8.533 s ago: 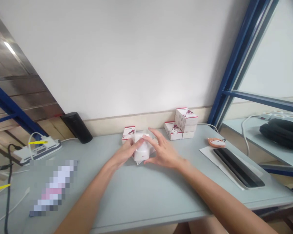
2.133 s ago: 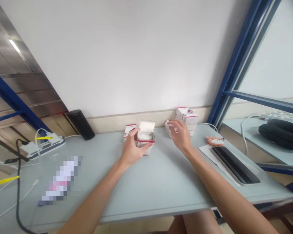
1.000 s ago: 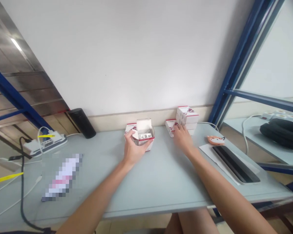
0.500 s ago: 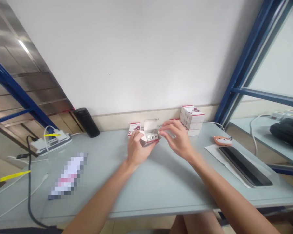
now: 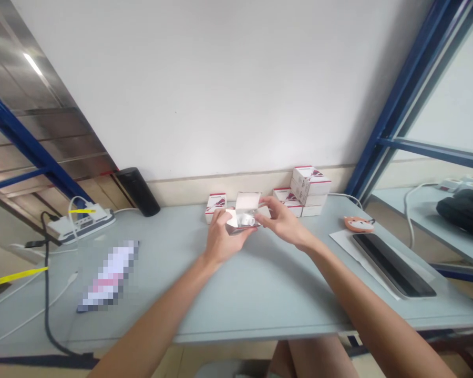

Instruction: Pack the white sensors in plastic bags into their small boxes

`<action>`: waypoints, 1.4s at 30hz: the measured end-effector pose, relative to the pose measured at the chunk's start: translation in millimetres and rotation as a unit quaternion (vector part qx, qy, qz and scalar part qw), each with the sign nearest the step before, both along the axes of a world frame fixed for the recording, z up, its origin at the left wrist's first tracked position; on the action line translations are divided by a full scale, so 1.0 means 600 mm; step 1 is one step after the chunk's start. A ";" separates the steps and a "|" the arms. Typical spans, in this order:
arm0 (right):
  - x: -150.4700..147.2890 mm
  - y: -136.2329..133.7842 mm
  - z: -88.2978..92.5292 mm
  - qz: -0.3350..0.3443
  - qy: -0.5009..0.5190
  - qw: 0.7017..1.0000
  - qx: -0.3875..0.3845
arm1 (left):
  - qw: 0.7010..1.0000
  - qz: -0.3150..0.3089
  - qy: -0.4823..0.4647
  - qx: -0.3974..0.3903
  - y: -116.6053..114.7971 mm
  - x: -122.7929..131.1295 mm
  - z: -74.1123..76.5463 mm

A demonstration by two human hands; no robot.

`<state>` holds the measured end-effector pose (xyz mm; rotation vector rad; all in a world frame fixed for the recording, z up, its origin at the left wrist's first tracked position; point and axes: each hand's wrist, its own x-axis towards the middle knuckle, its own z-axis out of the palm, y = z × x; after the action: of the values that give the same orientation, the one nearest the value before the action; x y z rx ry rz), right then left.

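Observation:
My left hand (image 5: 220, 239) is wrapped around a small white carton (image 5: 239, 229) with a red edge, holding it from the left and below. The carton's lid (image 5: 248, 200) stands up at the back, and its side flaps are spread out. White plastic pieces (image 5: 247, 219) show inside; their exact kind is too small to make out. At the carton's right side, my right hand (image 5: 286, 223) has its thumb and fingers closed about the right flap (image 5: 265, 211).
Closed cartons of the same print (image 5: 310, 186) are stacked behind on the right, and another carton (image 5: 215, 206) stands behind my left hand. A black cylinder (image 5: 140, 194) and a power strip (image 5: 86, 226) are left; a mouse (image 5: 358, 224) and dark flat device (image 5: 394, 265) lie right.
My right hand has moved slightly down and closer to the carton, now at its right flap. The white pieces inside look differently placed. The left hand keeps its hold.

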<state>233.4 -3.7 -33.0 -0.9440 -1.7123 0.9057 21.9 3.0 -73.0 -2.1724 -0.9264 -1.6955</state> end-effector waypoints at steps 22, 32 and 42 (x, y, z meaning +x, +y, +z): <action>-0.029 -0.018 0.021 -0.092 0.089 0.992 -0.024 | 0.989 0.077 0.098 -0.083 -0.012 0.002 0.010; -0.007 -0.018 0.022 -0.213 -0.087 0.952 0.202 | 0.984 0.106 0.139 -0.026 -0.021 0.013 0.019; 0.010 -0.025 0.030 -0.121 -0.191 0.949 0.218 | 0.977 0.116 0.174 -0.033 -0.038 0.021 0.033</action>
<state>239.7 -18.7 -14.9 -1.0364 -1.9551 0.1673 34.4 -19.7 -52.9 -2.2031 -1.0948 -1.1463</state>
